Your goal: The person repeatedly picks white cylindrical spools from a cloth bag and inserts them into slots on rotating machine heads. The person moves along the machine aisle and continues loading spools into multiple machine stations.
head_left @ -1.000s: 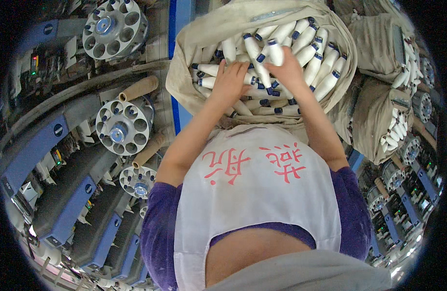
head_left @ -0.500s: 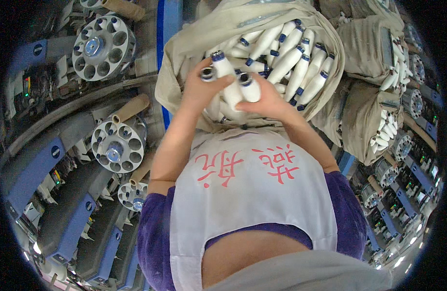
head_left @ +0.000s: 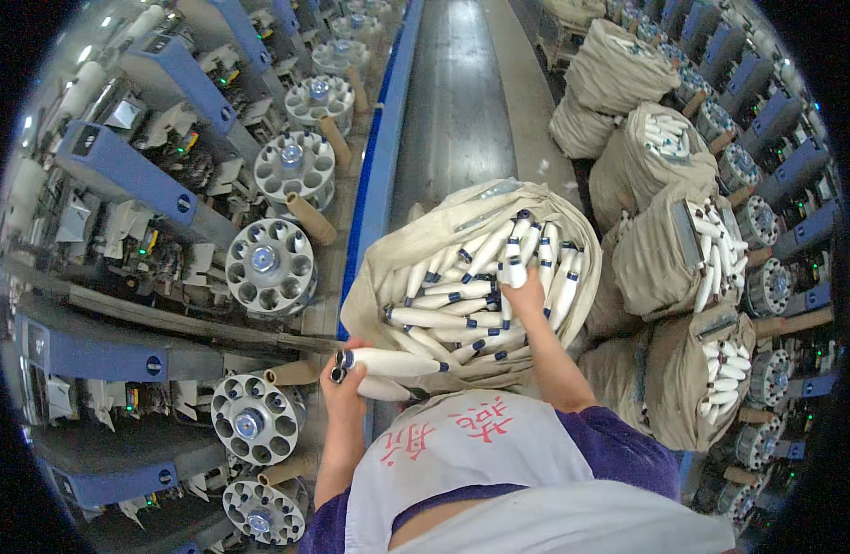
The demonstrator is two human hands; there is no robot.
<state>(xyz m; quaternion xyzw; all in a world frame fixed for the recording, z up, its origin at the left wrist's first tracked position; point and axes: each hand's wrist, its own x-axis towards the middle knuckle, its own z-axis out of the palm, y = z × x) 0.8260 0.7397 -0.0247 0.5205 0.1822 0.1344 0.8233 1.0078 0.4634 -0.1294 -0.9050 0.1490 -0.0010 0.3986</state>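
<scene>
My left hand (head_left: 345, 379) is at the near left rim of a beige cloth sack (head_left: 374, 286), closed round the dark tube ends of two white yarn bobbins. The upper bobbin (head_left: 397, 363) points right across the rim; the second bobbin (head_left: 381, 388) hangs just below it, partly covered. Over the right part of the sack, my right hand (head_left: 526, 295) grips another white yarn bobbin (head_left: 513, 274) among the pile; its fingers are partly hidden. Several more bobbins (head_left: 434, 317) with dark blue ends lie loosely around it, pointing various ways.
Winding machines with round bobbin magazines (head_left: 263, 263) line my left, with brown paper tubes (head_left: 310, 218) jutting out. A blue rail (head_left: 374, 185) edges the aisle floor (head_left: 453, 102). More filled sacks (head_left: 656, 240) stand along the right, before another machine row.
My hands have moved apart: the left went to the sack's left rim with bobbins, the right into the pile at the right. The view now takes in the aisle ahead.
</scene>
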